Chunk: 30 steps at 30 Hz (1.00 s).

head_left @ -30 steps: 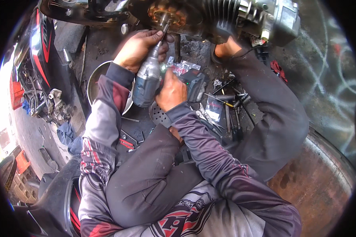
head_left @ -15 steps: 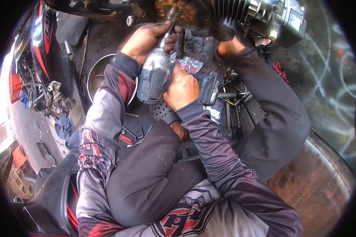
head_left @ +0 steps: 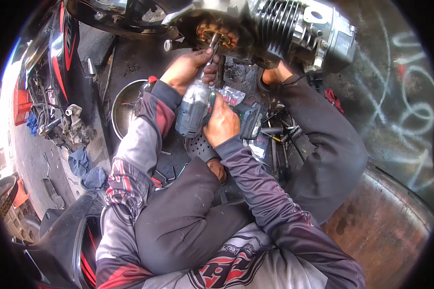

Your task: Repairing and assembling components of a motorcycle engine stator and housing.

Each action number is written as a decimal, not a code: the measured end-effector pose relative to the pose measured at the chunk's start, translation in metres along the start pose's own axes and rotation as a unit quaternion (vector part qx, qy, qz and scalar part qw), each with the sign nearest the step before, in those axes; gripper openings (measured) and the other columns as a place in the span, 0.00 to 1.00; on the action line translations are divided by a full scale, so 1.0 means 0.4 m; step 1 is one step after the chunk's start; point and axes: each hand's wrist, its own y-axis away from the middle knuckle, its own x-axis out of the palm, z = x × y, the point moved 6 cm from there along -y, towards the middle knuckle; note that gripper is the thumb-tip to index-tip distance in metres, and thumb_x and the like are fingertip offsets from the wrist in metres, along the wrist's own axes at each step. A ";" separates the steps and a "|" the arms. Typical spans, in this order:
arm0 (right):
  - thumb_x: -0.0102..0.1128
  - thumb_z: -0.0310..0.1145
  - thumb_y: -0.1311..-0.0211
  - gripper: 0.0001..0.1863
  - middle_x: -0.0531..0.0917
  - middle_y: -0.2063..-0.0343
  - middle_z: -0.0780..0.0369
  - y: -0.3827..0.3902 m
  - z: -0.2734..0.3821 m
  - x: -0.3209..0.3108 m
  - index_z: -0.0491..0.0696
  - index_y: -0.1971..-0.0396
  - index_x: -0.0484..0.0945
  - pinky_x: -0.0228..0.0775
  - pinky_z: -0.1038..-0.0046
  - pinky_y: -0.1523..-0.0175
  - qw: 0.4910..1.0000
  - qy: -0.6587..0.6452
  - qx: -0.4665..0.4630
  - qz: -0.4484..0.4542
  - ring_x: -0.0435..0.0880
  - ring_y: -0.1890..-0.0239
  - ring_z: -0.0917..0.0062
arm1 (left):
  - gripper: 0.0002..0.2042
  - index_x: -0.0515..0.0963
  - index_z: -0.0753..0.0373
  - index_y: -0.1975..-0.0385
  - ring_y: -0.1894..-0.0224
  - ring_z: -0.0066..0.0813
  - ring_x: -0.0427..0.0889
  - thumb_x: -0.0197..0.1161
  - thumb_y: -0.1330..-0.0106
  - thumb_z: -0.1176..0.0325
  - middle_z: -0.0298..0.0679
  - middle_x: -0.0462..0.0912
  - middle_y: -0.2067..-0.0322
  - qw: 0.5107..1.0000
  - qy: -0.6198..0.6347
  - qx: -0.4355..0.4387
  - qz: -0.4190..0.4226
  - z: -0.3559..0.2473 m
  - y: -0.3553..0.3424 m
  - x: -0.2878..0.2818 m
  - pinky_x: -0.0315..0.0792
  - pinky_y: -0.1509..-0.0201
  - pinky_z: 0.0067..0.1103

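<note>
A grey-and-black cordless impact wrench (head_left: 193, 114) is in both my hands, pointing up and away from me. My right hand (head_left: 223, 120) is closed round its handle, just left of the battery (head_left: 250, 117). My left hand (head_left: 187, 71) wraps its fingers round the metal shaft (head_left: 214, 47) in front of the tool. That shaft reaches the middle of a ring of copper coils (head_left: 231, 37) in the open side of the engine (head_left: 248, 20). Whether its tip is seated on a fastener is hidden.
A round metal basin (head_left: 115, 111) and a red-capped bottle (head_left: 148, 85) stand left of my forearm. Loose hand tools (head_left: 284, 139) lie right of the wrench near my leg. Motorcycle fairing (head_left: 60, 43) and blue rags (head_left: 84, 166) are at left; a red rag (head_left: 332, 100) lies right.
The view has shifted, so the engine and coil ring show more fully and sit lower in the picture. Both hands keep their hold on the impact wrench, whose shaft still points into the coils.
</note>
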 end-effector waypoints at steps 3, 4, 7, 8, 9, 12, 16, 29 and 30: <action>0.67 0.23 0.61 0.32 0.79 0.65 0.48 0.005 0.005 -0.001 0.37 0.51 0.66 0.74 0.57 0.56 1.000 -0.005 -0.010 0.009 0.81 0.62 0.50 | 0.13 0.72 0.63 0.65 0.79 0.22 0.65 0.50 0.25 0.60 0.32 0.67 0.80 1.000 -0.010 0.001 -0.017 -0.007 0.016 -0.009 0.66 0.71 0.21; 0.68 0.23 0.61 0.32 0.79 0.64 0.48 0.004 0.009 0.003 0.37 0.51 0.66 0.74 0.57 0.56 1.000 -0.007 -0.019 0.013 0.81 0.62 0.50 | 0.12 0.72 0.63 0.65 0.78 0.22 0.65 0.51 0.25 0.60 0.32 0.67 0.80 0.999 -0.022 -0.004 -0.039 -0.011 0.020 -0.012 0.65 0.71 0.21; 0.67 0.24 0.60 0.31 0.79 0.64 0.48 0.013 0.002 0.012 0.37 0.52 0.67 0.74 0.58 0.56 0.999 -0.030 -0.021 -0.006 0.81 0.62 0.51 | 0.13 0.71 0.63 0.64 0.79 0.22 0.66 0.49 0.24 0.60 0.32 0.67 0.80 0.999 -0.026 -0.006 -0.044 -0.003 0.025 0.000 0.67 0.70 0.22; 0.66 0.24 0.60 0.30 0.79 0.65 0.48 0.019 0.003 0.008 0.37 0.52 0.68 0.74 0.59 0.56 0.999 -0.039 -0.023 -0.014 0.82 0.62 0.52 | 0.13 0.71 0.63 0.63 0.80 0.21 0.66 0.47 0.24 0.60 0.31 0.66 0.80 0.999 -0.025 -0.010 -0.048 0.002 0.026 0.001 0.68 0.69 0.22; 0.64 0.23 0.58 0.27 0.79 0.66 0.48 0.018 0.004 0.013 0.37 0.52 0.68 0.74 0.59 0.57 0.998 -0.052 -0.017 -0.009 0.82 0.63 0.52 | 0.13 0.71 0.64 0.62 0.80 0.22 0.66 0.47 0.24 0.60 0.32 0.66 0.80 0.999 -0.028 -0.012 -0.045 -0.003 0.030 -0.002 0.68 0.69 0.22; 0.61 0.21 0.57 0.25 0.79 0.66 0.48 -0.014 -0.003 0.017 0.37 0.53 0.68 0.74 0.58 0.58 1.000 0.000 -0.015 0.004 0.81 0.63 0.51 | 0.13 0.72 0.65 0.61 0.79 0.22 0.66 0.48 0.24 0.60 0.32 0.66 0.80 0.993 -0.090 -0.004 -0.075 -0.033 0.015 -0.003 0.68 0.69 0.22; 0.62 0.20 0.58 0.25 0.79 0.66 0.48 -0.001 -0.021 0.033 0.38 0.55 0.67 0.74 0.58 0.59 0.999 -0.029 -0.035 -0.008 0.82 0.63 0.52 | 0.13 0.70 0.65 0.62 0.78 0.22 0.67 0.50 0.25 0.60 0.33 0.68 0.79 0.998 -0.025 -0.006 -0.057 -0.006 0.018 0.005 0.67 0.70 0.21; 0.67 0.21 0.62 0.36 0.77 0.60 0.43 0.012 0.008 0.025 0.32 0.47 0.63 0.74 0.58 0.54 0.984 -0.115 -0.063 0.120 0.80 0.59 0.47 | 0.14 0.71 0.65 0.60 0.77 0.23 0.67 0.48 0.25 0.59 0.33 0.68 0.80 0.996 -0.057 -0.010 -0.069 -0.018 0.086 0.015 0.69 0.68 0.24; 0.67 0.21 0.62 0.36 0.77 0.60 0.43 0.007 0.013 0.028 0.32 0.47 0.63 0.74 0.58 0.54 0.984 -0.118 -0.064 0.120 0.80 0.59 0.47 | 0.14 0.71 0.65 0.60 0.77 0.23 0.67 0.48 0.25 0.59 0.33 0.68 0.80 0.996 -0.058 -0.010 -0.072 -0.025 0.090 0.016 0.69 0.68 0.24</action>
